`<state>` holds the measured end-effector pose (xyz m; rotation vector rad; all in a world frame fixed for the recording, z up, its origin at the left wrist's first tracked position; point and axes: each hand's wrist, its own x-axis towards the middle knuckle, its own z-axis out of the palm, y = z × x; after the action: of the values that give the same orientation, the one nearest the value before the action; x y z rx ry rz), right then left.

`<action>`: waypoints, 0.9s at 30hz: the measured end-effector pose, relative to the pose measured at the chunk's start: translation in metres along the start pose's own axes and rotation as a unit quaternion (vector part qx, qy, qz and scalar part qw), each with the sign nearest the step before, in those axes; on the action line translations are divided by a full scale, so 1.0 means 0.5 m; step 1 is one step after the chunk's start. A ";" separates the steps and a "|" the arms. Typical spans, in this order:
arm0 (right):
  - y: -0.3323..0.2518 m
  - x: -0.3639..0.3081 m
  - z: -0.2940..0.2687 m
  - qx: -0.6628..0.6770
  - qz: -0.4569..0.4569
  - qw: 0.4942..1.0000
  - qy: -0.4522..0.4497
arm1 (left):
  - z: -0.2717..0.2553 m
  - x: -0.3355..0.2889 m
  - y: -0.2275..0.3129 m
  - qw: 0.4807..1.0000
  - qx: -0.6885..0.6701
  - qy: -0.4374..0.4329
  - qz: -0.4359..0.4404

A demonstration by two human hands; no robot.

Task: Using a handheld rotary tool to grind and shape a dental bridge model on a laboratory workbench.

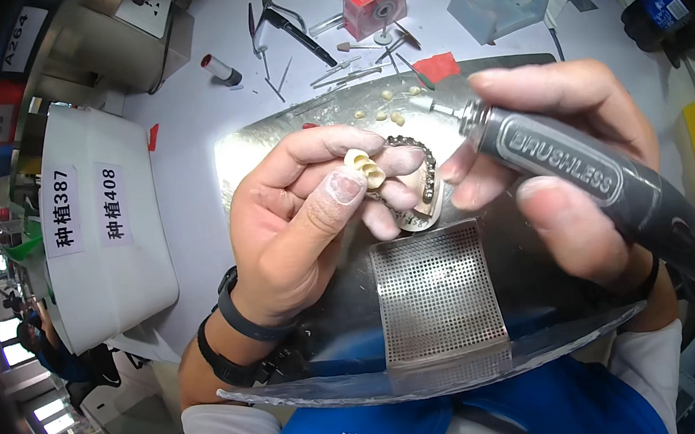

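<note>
My left hand [299, 214] is closed, its thumb and fingers pinching a cream-coloured dental bridge [365, 169] of joined crowns with the hollow side showing. My right hand [567, 164] is wrapped round a dark grey rotary handpiece [592, 157]. The handpiece's pale grinding tip [431, 106] points left, apart from the bridge. Behind my left fingers a dental model [425, 207] with a dark beaded metal arch [427, 164] lies partly hidden. Several small loose tooth crowns [395, 117] are scattered on the metal work surface [276, 130] beyond my hands.
A perforated metal plate [435, 293] lies nearest me, behind a clear curved shield edge [437, 379]. Burs and thin tools [347, 74], a black-handled tool [295, 37] and a red-and-clear dispenser [374, 7] sit farther back. At left stands a white bin [111, 272].
</note>
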<state>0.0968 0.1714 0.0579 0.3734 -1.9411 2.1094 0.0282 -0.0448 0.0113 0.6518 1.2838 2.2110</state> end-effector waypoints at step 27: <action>0.063 -0.008 0.030 -0.035 -0.096 0.991 0.091 | 0.022 -0.009 -0.019 0.998 0.052 0.024 -0.022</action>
<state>0.0899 0.1541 0.0285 0.3274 -1.7931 1.8812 0.0400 -0.0363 0.0072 0.6064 1.4305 2.1473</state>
